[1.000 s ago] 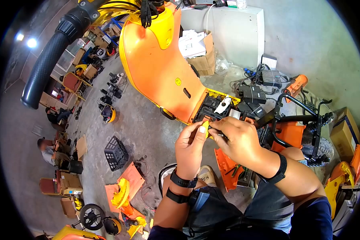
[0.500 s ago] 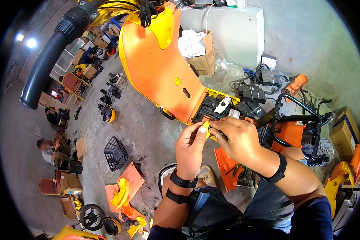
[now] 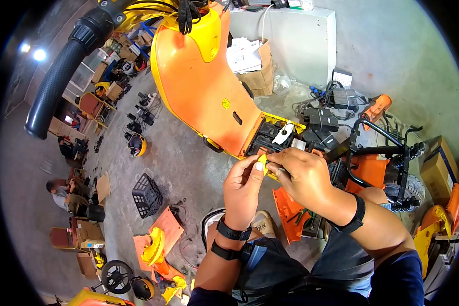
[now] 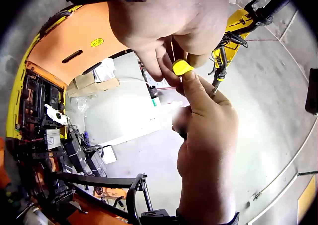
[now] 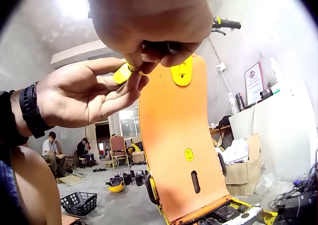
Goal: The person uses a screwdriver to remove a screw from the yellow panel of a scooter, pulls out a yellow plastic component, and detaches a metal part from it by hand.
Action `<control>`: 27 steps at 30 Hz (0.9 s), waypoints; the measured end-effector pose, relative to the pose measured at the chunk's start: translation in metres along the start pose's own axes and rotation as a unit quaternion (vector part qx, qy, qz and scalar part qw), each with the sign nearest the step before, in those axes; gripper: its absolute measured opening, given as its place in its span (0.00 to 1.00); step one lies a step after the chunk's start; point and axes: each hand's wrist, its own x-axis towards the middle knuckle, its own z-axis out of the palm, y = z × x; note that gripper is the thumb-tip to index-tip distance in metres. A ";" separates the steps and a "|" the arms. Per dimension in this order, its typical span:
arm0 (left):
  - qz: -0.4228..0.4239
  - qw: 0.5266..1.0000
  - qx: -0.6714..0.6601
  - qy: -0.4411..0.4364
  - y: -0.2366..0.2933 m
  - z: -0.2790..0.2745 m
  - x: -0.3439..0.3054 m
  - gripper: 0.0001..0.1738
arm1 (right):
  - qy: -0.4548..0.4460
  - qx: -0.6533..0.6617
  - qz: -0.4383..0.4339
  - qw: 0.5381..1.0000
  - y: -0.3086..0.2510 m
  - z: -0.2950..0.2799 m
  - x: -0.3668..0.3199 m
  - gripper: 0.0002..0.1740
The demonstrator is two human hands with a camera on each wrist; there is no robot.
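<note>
A small, bright yellow plastic piece is held between both hands in front of the body. My left hand pinches it under the thumb, palm turned up in the right wrist view. From the other side, the thumb and fingers of my right hand pinch its edge. One rounded end of the yellow piece shows in the left wrist view, by the right thumb's tip. Curled fingers hide the rest of it. Just beyond the hands stands an orange and yellow scooter body, its dark inner compartment uncovered.
A black handlebar grip juts in at upper left. To the right lie a black tubular frame, dark boxes with cables and orange panels. A black basket sits on the floor. Other people sit farther back.
The right hand's fingers have shifted slightly at the yellow piece. The left hand keeps its grip in nearly the same place.
</note>
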 end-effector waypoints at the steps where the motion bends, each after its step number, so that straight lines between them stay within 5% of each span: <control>1: 0.000 1.000 0.000 0.000 -0.001 0.000 0.000 0.14 | 0.000 0.000 0.000 1.000 0.000 0.000 0.000 0.10; 27: 0.004 1.000 0.006 -0.028 0.001 -0.002 0.001 0.16 | -0.008 0.005 0.004 1.000 0.001 -0.001 0.001 0.11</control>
